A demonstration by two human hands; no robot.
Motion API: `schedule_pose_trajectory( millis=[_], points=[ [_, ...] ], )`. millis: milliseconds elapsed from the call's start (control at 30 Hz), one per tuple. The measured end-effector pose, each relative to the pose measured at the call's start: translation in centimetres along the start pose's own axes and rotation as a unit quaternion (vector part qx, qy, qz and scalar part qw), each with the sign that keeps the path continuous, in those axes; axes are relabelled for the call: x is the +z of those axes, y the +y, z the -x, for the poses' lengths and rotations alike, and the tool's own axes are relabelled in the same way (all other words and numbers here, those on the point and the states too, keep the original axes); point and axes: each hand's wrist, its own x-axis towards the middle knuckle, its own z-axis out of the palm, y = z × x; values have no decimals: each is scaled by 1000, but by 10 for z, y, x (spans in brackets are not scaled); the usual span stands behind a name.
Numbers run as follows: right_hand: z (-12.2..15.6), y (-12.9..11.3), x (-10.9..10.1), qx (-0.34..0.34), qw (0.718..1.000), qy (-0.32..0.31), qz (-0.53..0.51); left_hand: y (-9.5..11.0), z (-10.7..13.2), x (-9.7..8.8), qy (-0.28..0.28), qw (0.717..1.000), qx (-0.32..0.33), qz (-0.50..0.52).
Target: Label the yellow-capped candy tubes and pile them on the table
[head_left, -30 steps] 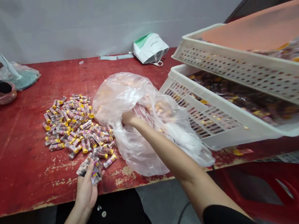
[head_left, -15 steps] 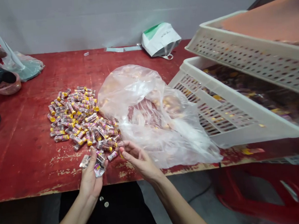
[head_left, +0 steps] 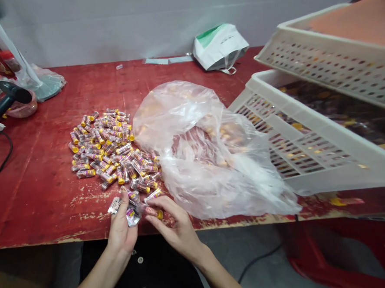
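My left hand (head_left: pixel 122 231) is closed on a small bunch of printed plastic wrappers (head_left: pixel 132 216), silver, clear and purple, pinned under the thumb. Close to its right, my right hand (head_left: pixel 178 231) pinches a small tube (head_left: pixel 152 211) with reddish contents and a yellow end between thumb and fingers. The tube lies almost level, its far end beside the wrappers; whether they touch I cannot tell. Just beyond both hands spreads a pile of wrapped small tubes with yellow caps (head_left: pixel 114 151). One wrapped tube (head_left: pixel 152 195) lies right behind my right fingers.
A large clear plastic bag (head_left: pixel 190 109) of more tubes rests right of the pile. Two white perforated crates (head_left: pixel 311 171) are stacked at the right. A white-green paper bag (head_left: pixel 219 49) lies at the back. A hair dryer (head_left: pixel 13 94) and its cable are at the left.
My right hand has come closer to my left, and the tube in it has turned from end-on to nearly sideways. The whole view has shifted a little to the left.
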Motion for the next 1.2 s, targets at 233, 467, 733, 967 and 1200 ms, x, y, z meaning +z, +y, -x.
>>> schedule_pose_trajectory(
  millis=[233,467,733,967,1200],
  points=[
    [4,8,-6,-156,969,52,186,-6,4,-10,1,1000,6,-27],
    [11,6,-14,-127,983,96,95,-8,0,-14,37,999,-1,-38],
    [11,14,-13,-167,970,75,158,-4,2,-14,36,997,-42,-57],
    [14,15,-12,-159,973,68,153,-6,5,-18,24,996,-10,-91],
    [21,5,-1,-55,995,59,55,-13,3,-19,-31,991,53,-120]
  ],
)
